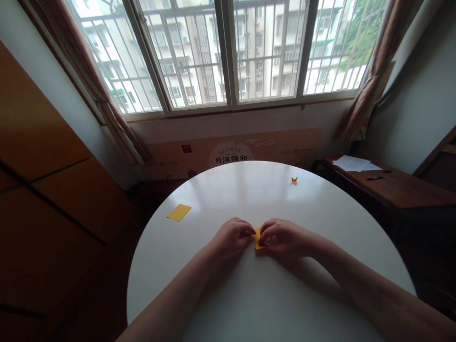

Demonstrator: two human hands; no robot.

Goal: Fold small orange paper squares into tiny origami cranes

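Head | left hand [233, 237], right hand [285, 237] pinching yellow paper [258, 242] | well inside edges of table [231, 192]

Left hand [235, 236] and right hand [283, 236] nearly meet, fingers [245, 227] bent.

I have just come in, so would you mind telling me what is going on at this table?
A person is handling a small piece of yellow paper on a round white table with both bare hands. The left hand is at its left edge, and the right hand has fingers over its right part. A flat yellow sheet lies farther off to the left, and a small orange-yellow figure sits toward the far right; neither is being touched.
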